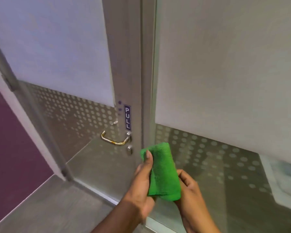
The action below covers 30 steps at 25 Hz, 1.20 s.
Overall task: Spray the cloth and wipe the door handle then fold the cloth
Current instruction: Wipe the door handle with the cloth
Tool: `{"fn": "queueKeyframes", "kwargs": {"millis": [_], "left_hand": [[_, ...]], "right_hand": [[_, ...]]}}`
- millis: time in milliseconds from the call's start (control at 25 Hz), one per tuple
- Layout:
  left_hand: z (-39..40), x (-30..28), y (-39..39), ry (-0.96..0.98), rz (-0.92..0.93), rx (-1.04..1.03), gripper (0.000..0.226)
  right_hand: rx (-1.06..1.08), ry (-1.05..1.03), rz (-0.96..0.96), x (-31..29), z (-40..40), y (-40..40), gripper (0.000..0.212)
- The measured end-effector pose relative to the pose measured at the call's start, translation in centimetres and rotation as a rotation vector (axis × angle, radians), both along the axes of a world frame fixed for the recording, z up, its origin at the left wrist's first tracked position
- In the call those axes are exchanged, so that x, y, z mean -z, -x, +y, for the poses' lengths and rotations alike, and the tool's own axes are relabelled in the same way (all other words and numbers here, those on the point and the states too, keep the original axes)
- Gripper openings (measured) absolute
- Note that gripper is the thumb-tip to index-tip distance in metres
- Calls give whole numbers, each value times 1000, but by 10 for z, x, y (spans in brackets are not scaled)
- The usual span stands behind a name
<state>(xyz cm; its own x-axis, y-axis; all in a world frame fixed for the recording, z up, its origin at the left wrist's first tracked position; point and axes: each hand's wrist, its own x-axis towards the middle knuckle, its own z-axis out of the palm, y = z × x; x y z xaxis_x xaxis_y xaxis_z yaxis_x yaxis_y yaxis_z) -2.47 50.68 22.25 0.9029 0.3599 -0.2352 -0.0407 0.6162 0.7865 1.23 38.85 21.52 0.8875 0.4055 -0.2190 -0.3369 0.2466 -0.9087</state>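
Currently both hands grip the folded green cloth (163, 172): left hand (141, 184) thumb on top, right hand (188, 190) fingers curled round its lower edge. Door handle (115, 139) sits at 10 o'clock from cloth, apart.

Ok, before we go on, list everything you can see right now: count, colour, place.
cloth: 1, green, folded, held in front of the door frame, right of and below the handle
door handle: 1, metal, on the door stile, apart from the cloth
lock cylinder: 1, metal, just below the handle
PULL sign: 1, dark with white letters, above the handle
glass door: 1, frosted above, dotted lower band, left of the frame
glass panel: 1, frosted, dotted below, right of the frame
wall: 1, purple, far left
left hand: 1, grips the cloth's left edge
right hand: 1, grips the cloth's lower right
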Motion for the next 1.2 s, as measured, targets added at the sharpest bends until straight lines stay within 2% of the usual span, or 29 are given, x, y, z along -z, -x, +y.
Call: {"fn": "queueKeyframes", "kwargs": {"millis": [80, 160, 240, 280, 360, 440, 520, 600, 680, 800, 1000, 1080, 1200], "left_hand": [[29, -10, 10, -33, -49, -168, 61], [56, -16, 18, -74, -76, -259, 58], [85, -18, 22, -125, -91, -231, 55], [100, -19, 24, -170, -92, -202, 57], [133, -20, 23, -305, -85, -204, 53], [168, -21, 16, -466, -91, -260, 44], [201, -20, 3, -589, -105, -329, 41], [230, -20, -14, -690, -115, -380, 36], [251, -20, -33, -800, -102, -423, 33], [263, -27, -61, -884, -125, -443, 34], [271, -17, -92, -1013, -120, -508, 34], [277, 0, -97, -1125, -58, -491, 30], [275, 21, -89, -1192, 49, -426, 28]], "right_hand": [[-22, -52, 20, -7, 25, 8, 21], [-66, -97, -83, -15, 50, 16, 26], [-16, -6, -221, -14, 77, 22, 39], [27, 48, -255, -12, 92, 21, 38], [63, 147, -273, -8, 119, 16, 25], [6, 274, -348, -8, 143, 9, 21], [21, 488, -597, -15, 157, -4, 19], [210, 635, -1001, -42, 170, -24, 11], [406, 685, -1367, -75, 185, -51, 13], [649, 794, -1666, -122, 212, -96, 14], [810, 925, -1841, -140, 247, -141, 11], [856, 968, -1882, -136, 253, -147, 8], [921, 1005, -1899, -132, 257, -152, 10]]}}
